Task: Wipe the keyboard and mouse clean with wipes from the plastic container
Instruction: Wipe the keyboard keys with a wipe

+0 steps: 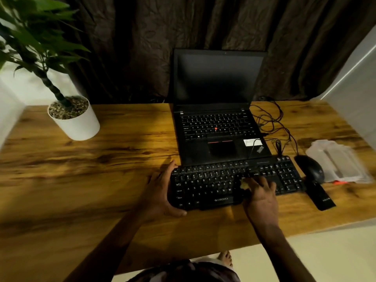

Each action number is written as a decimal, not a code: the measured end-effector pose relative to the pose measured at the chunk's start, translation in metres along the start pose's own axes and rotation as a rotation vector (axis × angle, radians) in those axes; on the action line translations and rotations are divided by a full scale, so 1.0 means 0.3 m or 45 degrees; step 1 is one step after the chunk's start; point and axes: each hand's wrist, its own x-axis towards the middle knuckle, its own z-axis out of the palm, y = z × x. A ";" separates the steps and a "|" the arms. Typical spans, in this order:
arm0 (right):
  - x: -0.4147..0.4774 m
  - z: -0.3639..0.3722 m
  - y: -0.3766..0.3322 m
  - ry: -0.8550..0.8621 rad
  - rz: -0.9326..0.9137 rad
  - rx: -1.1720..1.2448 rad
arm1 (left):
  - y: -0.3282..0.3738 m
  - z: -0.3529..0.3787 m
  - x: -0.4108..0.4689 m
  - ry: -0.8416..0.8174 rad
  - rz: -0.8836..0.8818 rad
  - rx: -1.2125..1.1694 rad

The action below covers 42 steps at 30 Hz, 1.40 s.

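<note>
A black keyboard (213,184) lies on the wooden desk in front of the laptop. My left hand (160,192) grips its left end, thumb on the front edge. My right hand (260,192) presses a crumpled pale wipe (244,184) onto the keys right of the middle. A black mouse (311,168) sits just off the keyboard's right end. The clear plastic container (339,161) of wipes lies to the right of the mouse.
An open black laptop (217,110) stands behind the keyboard, with tangled cables (272,119) to its right. A white potted plant (75,119) is at the back left. A flat black device (320,195) lies below the mouse. The desk edge (305,233) runs near my arms.
</note>
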 end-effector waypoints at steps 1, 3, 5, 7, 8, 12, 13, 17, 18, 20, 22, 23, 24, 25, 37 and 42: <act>-0.010 0.004 -0.017 -0.020 -0.060 -0.002 | -0.001 0.000 0.001 0.000 -0.003 0.006; -0.031 0.009 -0.043 -0.065 -0.168 0.002 | -0.003 0.000 -0.001 -0.010 0.000 0.000; -0.027 0.002 -0.042 -0.078 -0.164 0.006 | -0.002 -0.003 -0.005 -0.015 0.013 -0.021; -0.014 -0.004 -0.027 -0.077 -0.046 0.007 | -0.004 -0.003 -0.007 -0.013 0.015 -0.025; -0.012 -0.005 -0.026 -0.075 0.003 0.013 | -0.004 -0.003 -0.007 -0.013 0.011 -0.026; -0.050 0.019 -0.092 -0.073 -0.118 0.006 | -0.005 -0.003 -0.004 -0.017 0.022 -0.026; -0.059 0.024 -0.107 -0.076 -0.171 -0.002 | -0.005 -0.005 -0.005 -0.019 0.024 -0.030; -0.042 0.012 -0.109 -0.101 -0.053 0.040 | 0.001 -0.007 -0.008 -0.017 0.025 -0.016; -0.042 0.010 -0.113 -0.096 -0.024 0.041 | 0.002 -0.006 -0.008 -0.014 0.025 -0.020; -0.052 0.019 -0.137 -0.109 -0.070 0.017 | 0.004 -0.008 -0.007 -0.014 0.023 -0.024; -0.067 0.035 -0.157 -0.112 -0.195 0.001 | 0.004 -0.008 -0.004 -0.018 0.014 -0.012; -0.068 0.038 -0.159 -0.116 -0.236 -0.002 | 0.004 -0.008 -0.004 -0.020 0.010 -0.003; -0.062 0.034 -0.157 -0.127 -0.244 -0.005 | 0.003 -0.007 -0.004 -0.018 0.008 0.004; -0.055 0.028 -0.150 -0.137 -0.222 -0.007 | 0.004 -0.007 -0.004 -0.013 0.008 0.003; -0.064 0.038 -0.199 -0.162 -0.185 0.076 | 0.005 -0.004 -0.005 -0.019 -0.018 -0.007; -0.094 0.052 -0.278 -0.169 -0.329 0.057 | 0.004 -0.003 -0.002 0.003 -0.003 -0.025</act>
